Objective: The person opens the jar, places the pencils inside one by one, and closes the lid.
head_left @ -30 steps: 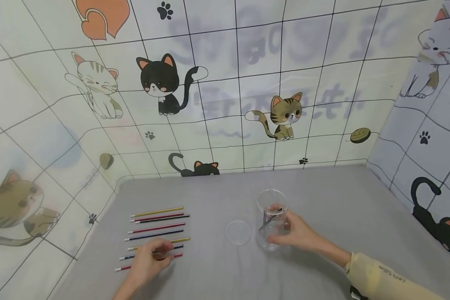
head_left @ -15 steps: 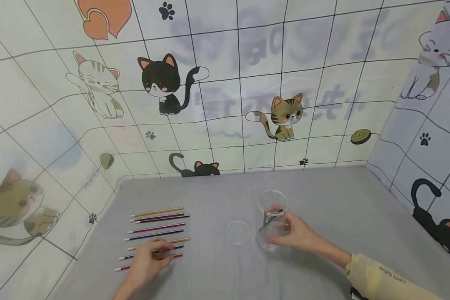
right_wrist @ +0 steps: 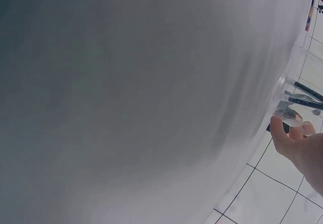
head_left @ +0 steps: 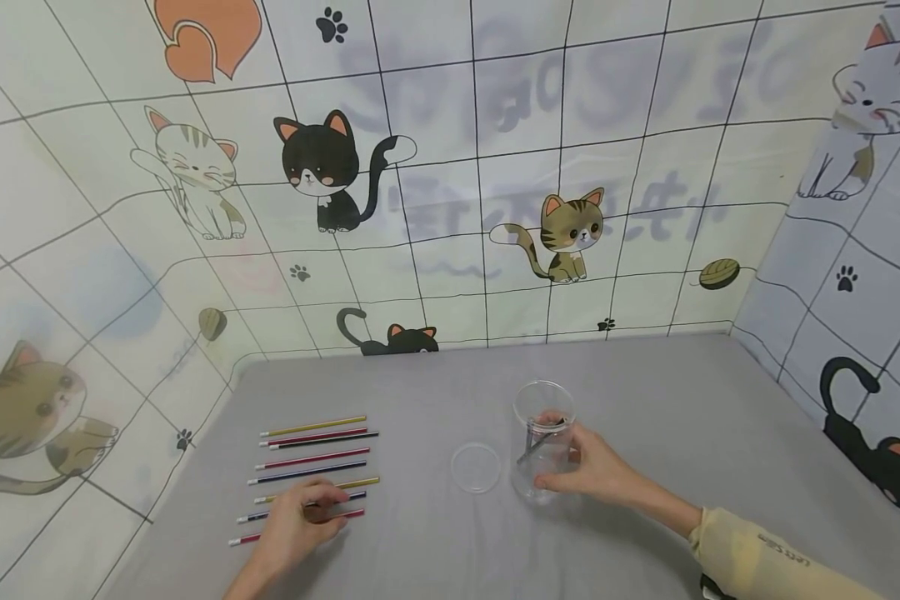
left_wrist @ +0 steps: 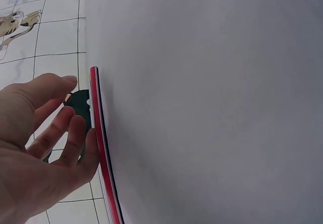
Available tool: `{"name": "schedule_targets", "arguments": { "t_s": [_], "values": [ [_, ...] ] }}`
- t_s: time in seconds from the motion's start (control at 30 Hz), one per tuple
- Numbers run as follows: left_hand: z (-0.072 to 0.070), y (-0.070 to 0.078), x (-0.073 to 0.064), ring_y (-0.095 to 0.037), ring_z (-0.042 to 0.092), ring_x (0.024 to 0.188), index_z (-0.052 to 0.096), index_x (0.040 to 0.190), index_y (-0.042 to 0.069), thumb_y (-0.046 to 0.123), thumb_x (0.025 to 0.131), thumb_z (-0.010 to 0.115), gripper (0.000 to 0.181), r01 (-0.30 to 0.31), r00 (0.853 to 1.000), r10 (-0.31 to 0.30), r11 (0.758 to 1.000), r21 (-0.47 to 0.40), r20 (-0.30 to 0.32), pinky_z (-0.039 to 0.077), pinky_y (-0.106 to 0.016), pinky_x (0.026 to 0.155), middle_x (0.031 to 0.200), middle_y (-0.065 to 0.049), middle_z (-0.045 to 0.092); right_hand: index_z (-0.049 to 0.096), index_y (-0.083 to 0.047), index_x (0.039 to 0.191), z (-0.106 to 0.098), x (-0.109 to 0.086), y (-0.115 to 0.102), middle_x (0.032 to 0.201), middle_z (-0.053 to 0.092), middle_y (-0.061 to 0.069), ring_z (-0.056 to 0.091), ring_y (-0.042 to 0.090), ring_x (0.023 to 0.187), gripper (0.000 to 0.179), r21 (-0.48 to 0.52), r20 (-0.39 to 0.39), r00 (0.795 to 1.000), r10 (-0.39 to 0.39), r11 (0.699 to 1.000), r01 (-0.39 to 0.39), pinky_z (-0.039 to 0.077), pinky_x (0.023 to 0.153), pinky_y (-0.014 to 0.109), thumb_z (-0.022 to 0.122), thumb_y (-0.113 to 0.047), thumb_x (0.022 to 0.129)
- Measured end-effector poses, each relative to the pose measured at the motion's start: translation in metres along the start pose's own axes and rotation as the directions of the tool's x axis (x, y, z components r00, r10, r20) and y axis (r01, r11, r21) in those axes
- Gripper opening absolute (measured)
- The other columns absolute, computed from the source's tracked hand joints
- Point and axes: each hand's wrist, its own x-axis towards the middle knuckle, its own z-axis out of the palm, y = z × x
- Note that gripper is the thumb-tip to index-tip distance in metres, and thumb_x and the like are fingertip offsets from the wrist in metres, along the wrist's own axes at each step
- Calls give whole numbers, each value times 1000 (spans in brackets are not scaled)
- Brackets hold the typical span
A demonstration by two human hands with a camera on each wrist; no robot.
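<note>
At the left of the table in the head view, my left hand (head_left: 292, 525) is over the nearest pencils, its fingers loosely bent. The left wrist view shows a gap between thumb and fingers, with nothing held; the red pencil (left_wrist: 103, 143) appears beside the little finger, and whether they touch is unclear. My right hand (head_left: 603, 473) grips a clear cylindrical jar (head_left: 523, 479) from its right side, thumb in front and fingers behind. Dark pencils (head_left: 546, 439) lean inside the jar. In the right wrist view, the fingers (right_wrist: 282, 139) are curled at the jar.
A row of several yellow, red, blue and black pencils (head_left: 311, 472) with white ends lies on the grey table cover (head_left: 435, 550). Between the pencils and the jar lies a clear round lid (head_left: 476, 468). A cat-printed tile-pattern cloth (head_left: 450, 208) surrounds the table's back and sides.
</note>
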Motion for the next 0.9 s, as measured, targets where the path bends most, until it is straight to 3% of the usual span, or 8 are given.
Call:
{"name": "schedule_targets", "arguments": {
  "t_s": [0.13,0.63,0.9],
  "values": [
    [0,-1,1,-18,64,82,76,86,12,-9,69,85,29,41,999,-41,999,22,1,58,-29,71,94,2,65,51,3,135,0,0,0,138,52,19,54,11,119,71,5,-2,1000,-7,1000,7,53,89,42,87,-16,78],
    [1,-5,3,-12,60,78,74,79,17,-13,68,83,34,60,998,-63,984,166,11,55,-24,67,92,7,64,52,0,136,0,0,1,138,53,15,54,18,121,70,-16,8,1000,12,1000,-12,52,91,46,87,-19,78],
    [-2,-7,3,-10,62,79,76,82,17,-11,70,83,31,-7,998,-3,983,183,58,55,-25,68,92,7,64,54,1,133,0,1,0,136,54,14,53,15,120,67,-1,1,1000,2,1000,-2,52,91,42,88,-16,77]
  ]
}}
